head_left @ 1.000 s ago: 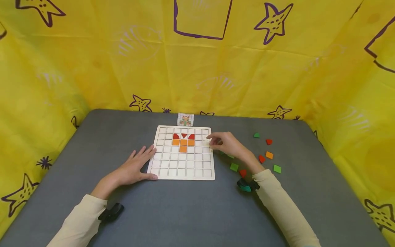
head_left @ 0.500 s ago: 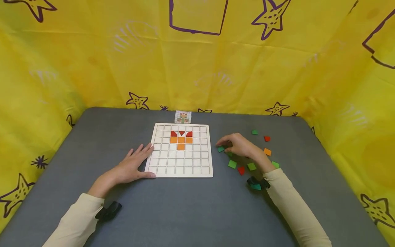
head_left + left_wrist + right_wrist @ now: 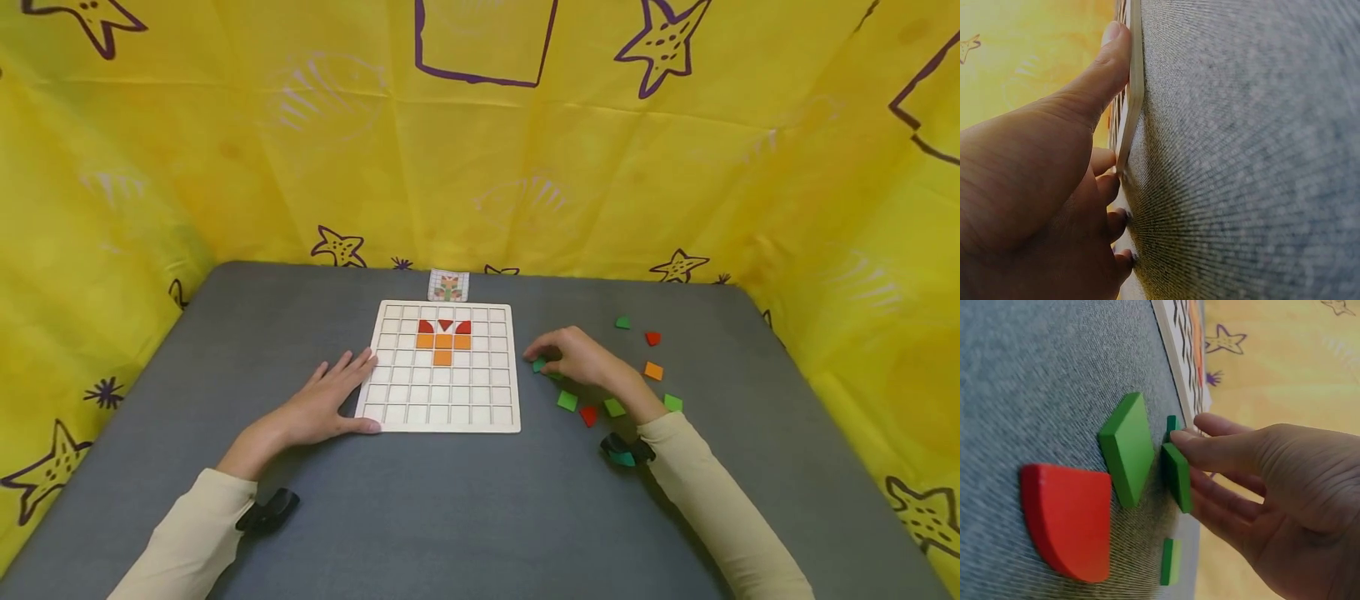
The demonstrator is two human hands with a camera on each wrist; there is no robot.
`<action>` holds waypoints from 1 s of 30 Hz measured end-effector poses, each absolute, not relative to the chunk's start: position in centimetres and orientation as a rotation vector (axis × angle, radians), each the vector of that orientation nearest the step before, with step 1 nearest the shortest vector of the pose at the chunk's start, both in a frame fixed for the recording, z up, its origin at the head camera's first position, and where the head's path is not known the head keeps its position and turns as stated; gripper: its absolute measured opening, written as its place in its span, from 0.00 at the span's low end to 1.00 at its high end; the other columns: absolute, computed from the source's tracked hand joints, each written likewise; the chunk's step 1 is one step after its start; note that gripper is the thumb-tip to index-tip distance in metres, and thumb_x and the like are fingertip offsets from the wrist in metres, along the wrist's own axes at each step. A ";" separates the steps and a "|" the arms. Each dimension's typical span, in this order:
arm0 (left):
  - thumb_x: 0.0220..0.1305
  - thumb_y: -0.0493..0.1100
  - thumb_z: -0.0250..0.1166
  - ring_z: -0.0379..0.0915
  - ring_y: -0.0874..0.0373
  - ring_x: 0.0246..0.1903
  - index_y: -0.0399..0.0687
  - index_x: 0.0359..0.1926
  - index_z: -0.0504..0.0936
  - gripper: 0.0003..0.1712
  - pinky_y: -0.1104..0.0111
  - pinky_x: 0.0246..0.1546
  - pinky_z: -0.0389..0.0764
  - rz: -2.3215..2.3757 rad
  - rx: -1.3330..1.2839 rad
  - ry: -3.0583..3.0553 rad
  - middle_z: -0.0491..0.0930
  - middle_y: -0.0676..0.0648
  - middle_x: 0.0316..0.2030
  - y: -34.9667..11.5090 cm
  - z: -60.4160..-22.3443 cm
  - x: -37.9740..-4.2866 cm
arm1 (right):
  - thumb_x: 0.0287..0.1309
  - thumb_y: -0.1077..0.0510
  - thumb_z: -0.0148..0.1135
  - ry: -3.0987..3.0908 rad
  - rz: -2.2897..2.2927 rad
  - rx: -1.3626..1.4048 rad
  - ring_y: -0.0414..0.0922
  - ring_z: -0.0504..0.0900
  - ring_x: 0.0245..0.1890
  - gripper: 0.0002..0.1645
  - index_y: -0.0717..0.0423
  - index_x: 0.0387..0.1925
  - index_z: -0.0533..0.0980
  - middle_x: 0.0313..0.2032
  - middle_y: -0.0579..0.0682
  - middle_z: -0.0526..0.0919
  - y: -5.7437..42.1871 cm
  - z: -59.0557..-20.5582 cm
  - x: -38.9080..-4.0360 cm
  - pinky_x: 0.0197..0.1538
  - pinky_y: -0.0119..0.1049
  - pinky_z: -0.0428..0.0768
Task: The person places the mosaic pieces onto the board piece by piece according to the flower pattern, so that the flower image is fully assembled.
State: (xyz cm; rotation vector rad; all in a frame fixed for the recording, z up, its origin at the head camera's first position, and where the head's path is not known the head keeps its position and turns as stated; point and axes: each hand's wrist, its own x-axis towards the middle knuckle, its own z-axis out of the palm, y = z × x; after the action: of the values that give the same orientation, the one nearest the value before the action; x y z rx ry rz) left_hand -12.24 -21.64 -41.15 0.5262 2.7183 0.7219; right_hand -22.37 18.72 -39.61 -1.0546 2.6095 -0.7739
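Observation:
A pale gridded board lies on the table, with several red and orange tiles set in its upper middle. My left hand rests along its left edge, fingers spread and thumb at the near corner; the left wrist view shows the thumb against the rim. Just right of the board, my right hand pinches a dark green tile between thumb and fingers, low over the table. Close by the thumb in the right wrist view is another green tile, partly covered by the hand in the head view.
Around the right hand lie a green square tile, a red rounded tile, an orange tile and several other loose pieces. A small printed card sits behind the board. Yellow patterned cloth encloses the grey table.
My right hand has left the board's right edge, moving slightly right and down to the dark green tile, where it has stayed for the last half second. The left hand stays put.

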 end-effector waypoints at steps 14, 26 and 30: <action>0.53 0.69 0.68 0.33 0.33 0.74 0.41 0.77 0.49 0.63 0.37 0.68 0.33 0.693 0.498 2.720 0.43 0.38 0.76 -21.5 -41.1 -12.4 | 0.53 0.72 0.68 2.672 -0.654 -0.988 0.46 0.83 0.38 0.18 0.61 0.47 0.83 0.37 0.51 0.87 18.6 -38.3 -23.0 0.43 0.40 0.82; 0.54 0.68 0.68 0.32 0.33 0.74 0.41 0.77 0.49 0.62 0.37 0.68 0.33 0.703 0.504 2.718 0.43 0.37 0.76 -21.6 -41.1 -12.3 | 0.55 0.69 0.69 2.776 -0.665 -0.995 0.48 0.84 0.39 0.16 0.61 0.47 0.83 0.36 0.50 0.87 17.7 -37.8 -23.0 0.44 0.42 0.82; 0.54 0.67 0.68 0.33 0.33 0.74 0.41 0.77 0.49 0.62 0.37 0.68 0.33 0.697 0.510 2.720 0.43 0.37 0.76 -21.6 -41.1 -12.3 | 0.54 0.69 0.70 2.798 -0.748 -1.038 0.46 0.84 0.36 0.14 0.62 0.44 0.84 0.34 0.51 0.86 17.1 -38.0 -23.0 0.42 0.41 0.83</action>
State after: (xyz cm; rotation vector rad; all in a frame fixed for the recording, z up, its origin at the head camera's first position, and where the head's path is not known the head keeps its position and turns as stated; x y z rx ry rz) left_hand -12.26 -21.62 -41.11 0.5095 2.7197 0.6972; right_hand -22.97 17.14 -38.01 -1.0384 2.7977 -0.7479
